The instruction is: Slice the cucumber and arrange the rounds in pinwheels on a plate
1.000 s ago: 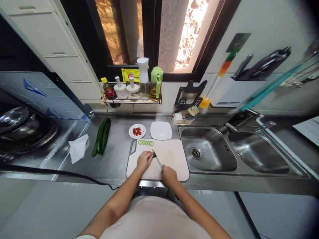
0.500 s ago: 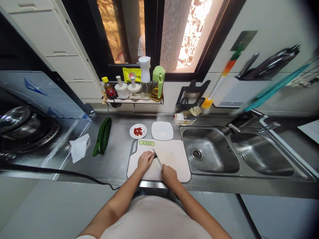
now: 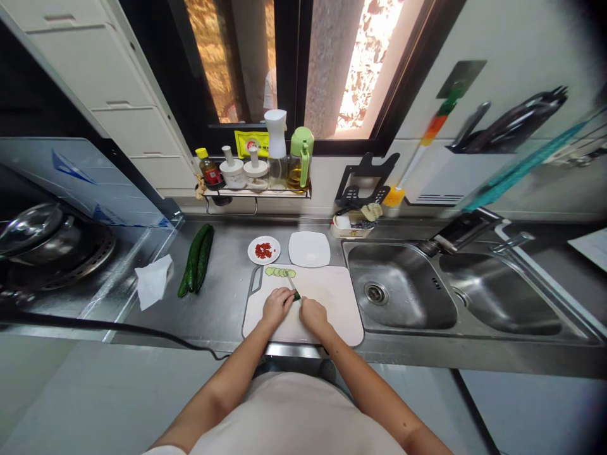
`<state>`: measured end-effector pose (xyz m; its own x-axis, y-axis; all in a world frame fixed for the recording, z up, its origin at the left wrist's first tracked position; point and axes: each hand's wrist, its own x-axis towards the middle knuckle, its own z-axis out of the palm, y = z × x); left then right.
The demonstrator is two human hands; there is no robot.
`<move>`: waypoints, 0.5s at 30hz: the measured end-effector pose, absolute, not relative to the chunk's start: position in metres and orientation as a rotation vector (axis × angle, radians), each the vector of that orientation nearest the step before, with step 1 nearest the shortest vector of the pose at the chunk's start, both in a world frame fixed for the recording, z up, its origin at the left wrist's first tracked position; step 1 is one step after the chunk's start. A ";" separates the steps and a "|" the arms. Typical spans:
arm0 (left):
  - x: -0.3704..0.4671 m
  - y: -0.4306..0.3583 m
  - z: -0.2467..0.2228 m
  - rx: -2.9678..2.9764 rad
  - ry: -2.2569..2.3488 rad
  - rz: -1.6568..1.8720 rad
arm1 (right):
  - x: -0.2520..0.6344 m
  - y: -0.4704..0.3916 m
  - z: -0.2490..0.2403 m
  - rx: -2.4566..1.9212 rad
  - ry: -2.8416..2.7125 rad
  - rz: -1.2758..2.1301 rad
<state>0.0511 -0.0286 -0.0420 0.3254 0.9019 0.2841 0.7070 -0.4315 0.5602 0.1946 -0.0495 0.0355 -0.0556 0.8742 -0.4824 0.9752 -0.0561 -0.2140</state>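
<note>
My left hand (image 3: 279, 306) is closed on a short piece of cucumber (image 3: 296, 295) on the white cutting board (image 3: 332, 309); most of the piece is hidden under the fingers. A knife (image 3: 292, 284) is gripped in my right hand (image 3: 313, 315), its blade slanting away to the upper left beside the piece. The knife's tip reaches near a row of cucumber slices (image 3: 279, 272) lying at the board's far edge. Behind the board stand a round plate (image 3: 258, 254) of chopped red pieces and a white square plate (image 3: 309, 249).
Whole cucumbers (image 3: 202, 259) and a white paper towel (image 3: 154, 282) lie on the steel counter at left. A pot (image 3: 40, 234) sits on the stove. The double sink (image 3: 403, 284) is at right. Condiments stand on a wall rack (image 3: 279, 191).
My right hand has moved forward and slightly left with the knife, so the blade reaches farther toward the slices. My left hand stays in place on the cucumber piece.
</note>
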 end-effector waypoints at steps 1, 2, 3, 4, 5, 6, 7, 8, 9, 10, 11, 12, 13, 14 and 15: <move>0.051 -0.029 -0.042 2.261 1.432 0.810 | 0.194 -0.049 0.035 2.009 2.011 -0.758; 0.051 -0.029 -0.042 2.260 1.430 0.807 | 0.194 -0.049 0.035 2.007 2.016 -0.754; 0.051 -0.029 -0.042 2.259 1.429 0.804 | 0.194 -0.049 0.035 2.008 2.022 -0.746; 0.051 -0.029 -0.042 2.259 1.429 0.801 | 0.194 -0.050 0.035 2.011 2.028 -0.737; 0.051 -0.029 -0.042 2.259 1.429 0.799 | 0.194 -0.050 0.035 2.013 2.032 -0.730; 0.051 -0.029 -0.042 2.259 1.429 0.797 | 0.195 -0.051 0.035 2.015 2.033 -0.724; 0.051 -0.029 -0.042 2.258 1.430 0.797 | 0.195 -0.052 0.036 2.015 2.033 -0.721; 0.051 -0.029 -0.042 2.258 1.431 0.797 | 0.196 -0.053 0.036 2.011 2.032 -0.720; 0.051 -0.028 -0.043 2.256 1.433 0.798 | 0.196 -0.054 0.036 2.005 2.030 -0.721; 0.051 -0.028 -0.042 2.255 1.435 0.800 | 0.197 -0.056 0.036 2.000 2.027 -0.722; 0.051 -0.028 -0.042 2.255 1.435 0.800 | 0.198 -0.057 0.036 1.996 2.021 -0.724; 0.051 -0.028 -0.042 2.256 1.434 0.799 | 0.199 -0.059 0.035 1.993 2.014 -0.726; 0.051 -0.028 -0.042 2.257 1.431 0.797 | 0.200 -0.061 0.035 1.993 2.005 -0.729; 0.051 -0.028 -0.041 2.258 1.428 0.796 | 0.201 -0.063 0.035 1.995 1.998 -0.731; 0.051 -0.028 -0.040 2.257 1.427 0.795 | 0.202 -0.065 0.035 1.998 1.995 -0.732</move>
